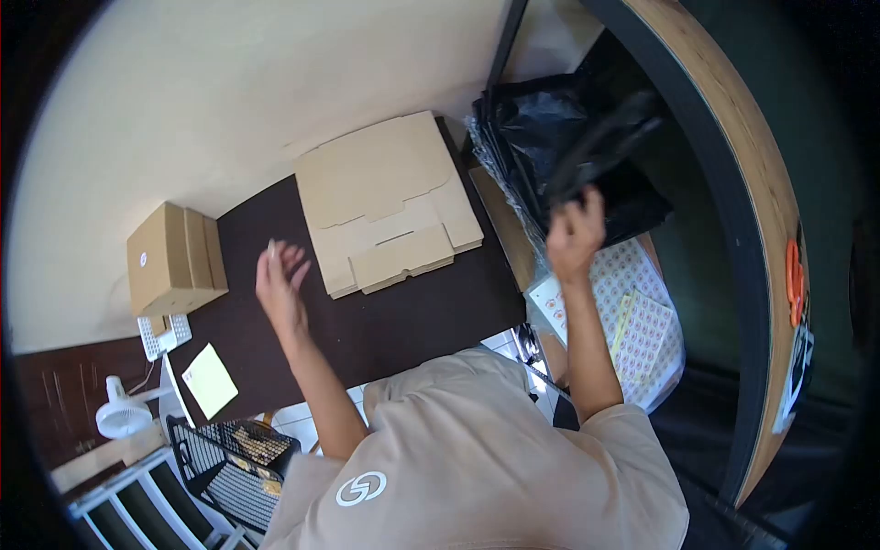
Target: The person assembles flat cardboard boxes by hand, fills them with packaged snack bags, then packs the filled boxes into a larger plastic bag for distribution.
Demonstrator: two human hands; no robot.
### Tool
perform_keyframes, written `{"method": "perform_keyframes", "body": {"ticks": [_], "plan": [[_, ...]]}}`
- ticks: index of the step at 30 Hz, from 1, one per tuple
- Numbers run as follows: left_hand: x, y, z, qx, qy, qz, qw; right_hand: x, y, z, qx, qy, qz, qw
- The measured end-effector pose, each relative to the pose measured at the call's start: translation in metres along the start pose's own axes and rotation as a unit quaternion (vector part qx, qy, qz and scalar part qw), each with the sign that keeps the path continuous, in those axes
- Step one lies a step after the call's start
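Observation:
My right hand (576, 231) is closed on the edge of a black plastic bag (591, 165), which is smeared by motion above the fingers. Behind it, a pile of black plastic bags (536, 119) lies partly in clear wrap on the right side. My left hand (282, 280) hovers over the dark table (357, 335), its fingers apart and curved, holding nothing that I can make out. Between the hands lies a stack of flat brown cardboard boxes (380, 179), unfolded, with cut flaps facing me.
Folded-up cardboard boxes (170, 257) stand by the wall at left, near a white plastic basket (165, 335) and a yellow paper pad (211, 380). Printed sticker sheets (632, 312) lie below my right hand. A wood-edged shelf (775, 183) with orange scissors (794, 280) curves along the right.

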State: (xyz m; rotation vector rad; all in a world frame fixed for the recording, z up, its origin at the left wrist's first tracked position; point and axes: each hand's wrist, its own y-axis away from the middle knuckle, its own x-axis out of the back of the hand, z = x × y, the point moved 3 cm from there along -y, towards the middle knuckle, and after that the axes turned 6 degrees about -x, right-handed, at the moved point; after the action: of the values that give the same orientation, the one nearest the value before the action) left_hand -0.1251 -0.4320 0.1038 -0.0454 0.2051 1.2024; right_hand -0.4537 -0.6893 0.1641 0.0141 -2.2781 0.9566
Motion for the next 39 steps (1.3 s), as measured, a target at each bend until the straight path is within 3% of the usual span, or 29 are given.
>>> {"method": "perform_keyframes", "body": {"ticks": [2, 4, 5, 6, 7, 9, 11, 14, 18, 21, 22, 23, 24, 25, 27, 31, 33, 35, 36, 37, 38, 39], "plan": [[-0.047, -0.01, 0.021, 0.017, 0.056, -0.138, 0.989, -0.019, 0.018, -0.047, 0.121, -0.088, -0.129, 0.98], [-0.089, -0.009, 0.022, 0.084, 0.106, -0.241, 0.961, -0.036, 0.037, -0.086, 0.236, -0.182, -0.269, 0.916], [-0.097, -0.014, -0.004, 0.117, 0.121, -0.266, 0.949, -0.041, 0.048, -0.1, 0.249, -0.221, -0.328, 0.884], [-0.091, -0.02, -0.035, 0.182, 0.176, -0.378, 0.89, -0.05, 0.066, -0.104, 0.256, -0.245, -0.359, 0.863], [-0.097, -0.008, -0.033, 0.224, 0.175, -0.341, 0.896, -0.058, 0.083, -0.102, 0.258, -0.25, -0.412, 0.837], [-0.076, 0.001, -0.055, 0.321, 0.292, -0.375, 0.819, -0.065, 0.11, -0.097, 0.273, -0.226, -0.5, 0.79], [-0.058, 0.013, -0.046, 0.326, 0.246, -0.328, 0.852, -0.069, 0.129, -0.087, 0.266, -0.229, -0.527, 0.774], [-0.028, 0.02, -0.069, 0.266, -0.097, -0.387, 0.878, -0.065, 0.15, -0.085, 0.244, -0.222, -0.584, 0.742], [-0.034, 0.018, -0.088, 0.226, -0.147, -0.303, 0.914, -0.063, 0.167, -0.072, 0.202, -0.222, -0.641, 0.707], [-0.024, -0.001, -0.107, 0.186, -0.206, -0.363, 0.89, -0.057, 0.165, -0.066, 0.131, -0.282, -0.627, 0.715], [-0.031, 0.003, -0.095, 0.176, -0.231, -0.341, 0.894, -0.058, 0.164, -0.066, 0.13, -0.283, -0.626, 0.715], [-0.04, 0.012, -0.087, 0.177, -0.232, -0.343, 0.893, -0.064, 0.159, -0.061, -0.038, -0.325, -0.615, 0.717], [-0.051, 0.024, -0.079, 0.169, -0.136, -0.336, 0.916, -0.07, 0.156, -0.057, -0.206, -0.357, -0.585, 0.698], [-0.063, 0.036, -0.069, 0.16, -0.038, -0.327, 0.931, -0.07, 0.143, -0.063, -0.218, -0.367, -0.517, 0.742], [-0.087, 0.062, -0.031, 0.17, -0.015, -0.329, 0.929, -0.075, 0.124, -0.076, -0.235, -0.398, -0.462, 0.757], [-0.099, 0.083, -0.018, 0.168, 0.005, -0.349, 0.922, -0.08, 0.098, -0.098, -0.208, -0.382, -0.458, 0.775], [-0.085, 0.074, -0.004, 0.1, -0.02, -0.284, 0.953, -0.08, 0.094, -0.092, -0.223, -0.423, -0.456, 0.751], [-0.05, 0.058, 0.024, 0.073, -0.113, -0.213, 0.968, -0.059, 0.065, -0.076, -0.199, -0.43, -0.41, 0.78], [-0.038, 0.054, 0.047, 0.027, -0.108, -0.171, 0.979, -0.061, 0.071, -0.048, -0.309, -0.491, -0.35, 0.735], [-0.004, 0.04, 0.048, -0.051, -0.176, -0.14, 0.973, -0.054, 0.059, -0.03, -0.344, -0.481, -0.308, 0.745], [0.011, 0.035, 0.066, -0.092, -0.19, -0.105, 0.972, -0.048, 0.053, -0.005, -0.343, -0.42, -0.294, 0.787], [0.036, 0.026, 0.066, -0.103, -0.214, -0.051, 0.97, -0.047, 0.052, 0.021, -0.361, -0.334, -0.322, 0.809]]}}
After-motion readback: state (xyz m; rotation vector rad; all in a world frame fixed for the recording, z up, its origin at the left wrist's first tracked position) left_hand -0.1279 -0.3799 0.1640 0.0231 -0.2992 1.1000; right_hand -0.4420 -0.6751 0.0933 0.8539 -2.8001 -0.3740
